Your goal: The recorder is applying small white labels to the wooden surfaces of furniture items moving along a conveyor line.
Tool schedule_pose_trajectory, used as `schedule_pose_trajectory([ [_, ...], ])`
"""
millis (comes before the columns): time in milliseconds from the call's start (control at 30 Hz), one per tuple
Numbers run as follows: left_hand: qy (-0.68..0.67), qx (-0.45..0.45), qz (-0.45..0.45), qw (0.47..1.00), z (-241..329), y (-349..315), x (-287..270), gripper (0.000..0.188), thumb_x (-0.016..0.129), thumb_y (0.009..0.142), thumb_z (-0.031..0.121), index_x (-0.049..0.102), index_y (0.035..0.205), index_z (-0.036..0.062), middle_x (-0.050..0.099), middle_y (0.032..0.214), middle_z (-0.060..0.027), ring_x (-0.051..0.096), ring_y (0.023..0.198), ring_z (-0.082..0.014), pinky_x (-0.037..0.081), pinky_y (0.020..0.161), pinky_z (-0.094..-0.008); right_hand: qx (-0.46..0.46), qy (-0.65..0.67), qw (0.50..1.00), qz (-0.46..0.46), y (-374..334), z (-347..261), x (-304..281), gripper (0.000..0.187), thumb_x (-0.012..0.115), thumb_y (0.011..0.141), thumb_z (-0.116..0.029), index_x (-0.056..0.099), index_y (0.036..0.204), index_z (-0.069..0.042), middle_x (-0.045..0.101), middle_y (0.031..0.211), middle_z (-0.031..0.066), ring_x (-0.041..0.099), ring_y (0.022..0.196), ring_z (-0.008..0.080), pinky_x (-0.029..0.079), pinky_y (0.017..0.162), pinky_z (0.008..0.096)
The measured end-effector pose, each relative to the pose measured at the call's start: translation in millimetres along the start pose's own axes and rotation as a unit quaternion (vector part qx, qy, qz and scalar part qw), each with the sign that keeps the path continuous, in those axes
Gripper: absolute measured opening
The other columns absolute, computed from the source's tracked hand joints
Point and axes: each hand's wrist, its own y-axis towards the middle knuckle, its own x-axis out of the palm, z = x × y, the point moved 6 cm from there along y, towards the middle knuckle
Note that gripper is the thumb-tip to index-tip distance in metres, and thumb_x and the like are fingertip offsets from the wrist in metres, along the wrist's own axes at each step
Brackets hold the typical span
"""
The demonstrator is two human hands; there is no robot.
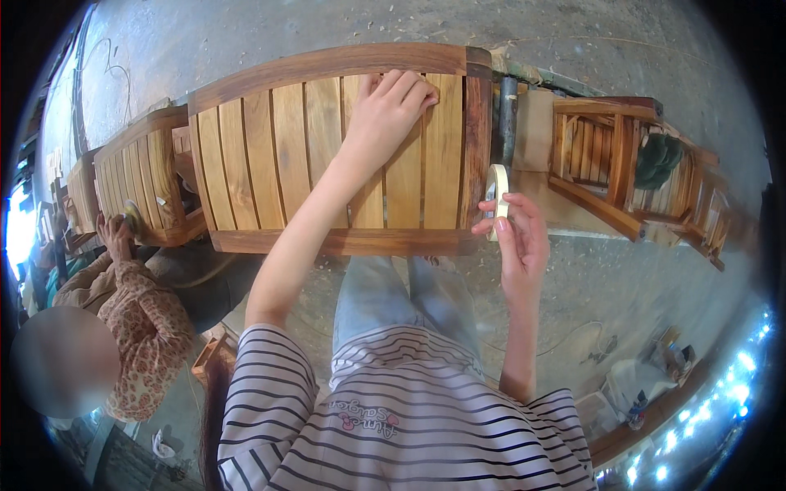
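In front of me lies a slatted wooden panel (246,164) with pale slats inside a darker brown frame. My left hand (391,102) reaches across it and rests on the slats near the far rail. Its fingers are curled under, and whatever they may hold is hidden. Beside the panel's right end, my right hand (522,245) grips a cream-coloured roll of tape (501,182), held on edge between thumb and fingers. Those fingertips are close to the panel's right corner; I cannot tell whether they touch it.
Other slatted wooden pieces stand at the right (602,151) and left (131,184). A dark green cloth-like item (658,161) hangs on the right one. At the left, another person in a patterned sleeve (155,303) works on a piece. A dark pipe (508,114) lies past the panel's right end.
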Motion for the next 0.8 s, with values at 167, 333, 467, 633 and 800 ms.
schedule_pose_trajectory([
  [167,0.050,0.040,-0.014,0.998,0.6,0.0,4.1,0.010,0.060,0.089,0.020,0.058,0.087,0.0112,0.054,0.085,-0.0016,0.054,0.088,-0.0181,0.041,0.075,-0.0355,-0.004,-0.007,1.000,-0.001,-1.4,-3.8,2.7,0.028,0.044,0.098,0.001,0.048,0.126,-0.002,0.062,0.111,0.0132,0.065,0.085,0.0154,0.051,0.081,0.0268],
  [333,-0.187,-0.056,-0.078,0.978,-11.6,-1.8,-0.3,0.015,0.061,0.091,0.017,0.060,0.098,0.0037,0.058,0.095,-0.0062,0.056,0.091,-0.0212,0.044,0.078,-0.0334,-0.005,-0.009,1.000,0.008,-3.4,-2.1,1.3,0.028,0.044,0.098,0.001,0.048,0.126,-0.002,0.062,0.111,0.0130,0.065,0.085,0.0150,0.051,0.081,0.0271],
  [467,-0.283,-0.100,-0.059,0.952,-17.2,0.5,-7.5,0.017,0.064,0.089,0.013,0.065,0.101,0.0016,0.060,0.098,-0.0087,0.058,0.086,-0.0218,0.047,0.074,-0.0326,-0.012,-0.017,1.000,0.013,-4.3,-2.0,2.1,0.028,0.044,0.098,0.001,0.048,0.126,-0.002,0.063,0.110,0.0129,0.065,0.085,0.0153,0.051,0.081,0.0271],
  [633,-0.198,-0.036,-0.015,0.979,-13.0,3.5,-10.5,0.011,0.069,0.083,0.016,0.068,0.084,0.0050,0.062,0.093,-0.0054,0.058,0.091,-0.0243,0.047,0.081,-0.0358,-0.012,-0.017,1.000,0.012,-6.3,-18.2,5.8,0.029,0.045,0.098,0.000,0.048,0.126,-0.002,0.063,0.110,0.0129,0.065,0.085,0.0155,0.050,0.080,0.0261],
  [800,-0.062,0.034,-0.045,0.996,-4.8,0.6,-0.4,0.010,0.065,0.083,0.018,0.066,0.090,0.0106,0.061,0.093,-0.0040,0.057,0.094,-0.0217,0.044,0.082,-0.0374,-0.052,-0.017,0.998,0.010,-16.0,-47.7,5.0,0.028,0.045,0.098,-0.001,0.047,0.126,-0.001,0.063,0.109,0.0125,0.065,0.084,0.0152,0.048,0.079,0.0257],
])
